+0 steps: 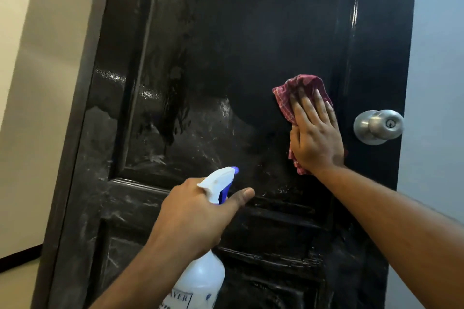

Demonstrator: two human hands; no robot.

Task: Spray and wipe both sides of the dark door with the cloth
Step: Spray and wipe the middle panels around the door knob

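The dark door is filling most of the view. Its face far left of the door knob is showing wet streaks and pale smears, while the patch nearer the knob is looking darker and cleaner.

The spray bottle is hanging below and well left of the knob. The left hand is wrapping its neck with curled fingers and the thumb is sticking out straight.

The right hand is lying flat just left of the knob. Its fingers are straight and together, pressing the red checked cloth against the door rather than clutching it. The bottle's nozzle is pointing at the door face, lower than the knob and well to its left.

The step in hand seems to be wiping the sprayed panel. Doing it well probably means:
- pressing with the whole palm so the cloth is lying flat
- working in overlapping passes away from the knob toward the streaked area
- running a cloth edge along the raised moulding, where liquid is likely collecting
- turning the cloth to a drier face once it is smearing

The door's other side is out of sight here.
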